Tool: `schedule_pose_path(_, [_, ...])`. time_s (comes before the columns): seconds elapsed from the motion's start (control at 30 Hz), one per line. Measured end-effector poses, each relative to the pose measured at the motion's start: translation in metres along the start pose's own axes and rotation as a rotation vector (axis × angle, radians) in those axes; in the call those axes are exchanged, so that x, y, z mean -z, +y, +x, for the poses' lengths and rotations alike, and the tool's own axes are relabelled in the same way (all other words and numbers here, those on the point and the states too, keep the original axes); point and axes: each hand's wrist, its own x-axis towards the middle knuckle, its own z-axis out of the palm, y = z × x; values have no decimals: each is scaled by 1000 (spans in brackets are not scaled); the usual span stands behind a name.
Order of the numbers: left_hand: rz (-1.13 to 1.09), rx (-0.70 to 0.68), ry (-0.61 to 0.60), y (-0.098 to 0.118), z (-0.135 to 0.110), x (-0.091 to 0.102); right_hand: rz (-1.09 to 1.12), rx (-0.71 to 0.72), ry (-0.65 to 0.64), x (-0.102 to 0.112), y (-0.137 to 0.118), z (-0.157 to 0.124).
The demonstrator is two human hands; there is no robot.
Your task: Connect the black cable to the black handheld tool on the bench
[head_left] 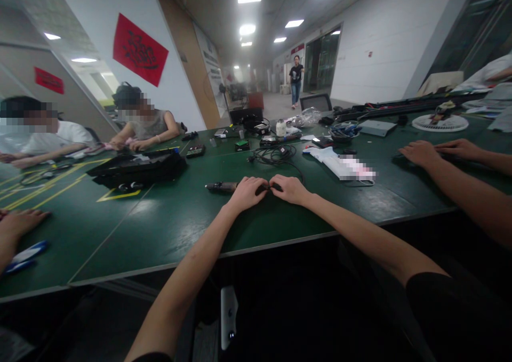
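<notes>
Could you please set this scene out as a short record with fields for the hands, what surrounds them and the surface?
Surface: green table
Left hand: fingertips closed on a small dark piece, too small to identify
Right hand: fingertips at the same piece, facing the left hand
Beside left hand: dark cylindrical tool; contact unclear
Beyond hands: black cable, loosely coiled
Farther left: black tray
Farther right: white package
Right edge: a co-worker's hand

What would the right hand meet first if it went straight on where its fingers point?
The right hand would probably meet the left hand, close in front of it; the exact gap is unclear.
</notes>
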Motion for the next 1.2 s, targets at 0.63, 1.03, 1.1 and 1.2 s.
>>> schedule_pose_path(0.63, [-17, 23, -6, 2, 0, 1, -7, 3, 1, -1, 0, 0])
schedule_pose_path(1.03, [-16, 28, -5, 4, -1, 2, 0, -2, 4, -1, 0, 0])
schedule_pose_path(1.1, [0, 58, 6, 4, -1, 1, 1, -1, 4, -1, 1, 0])
schedule_pose_path(1.2, [15, 44, 22, 3, -1, -1, -7, 1, 1, -1, 1, 0])
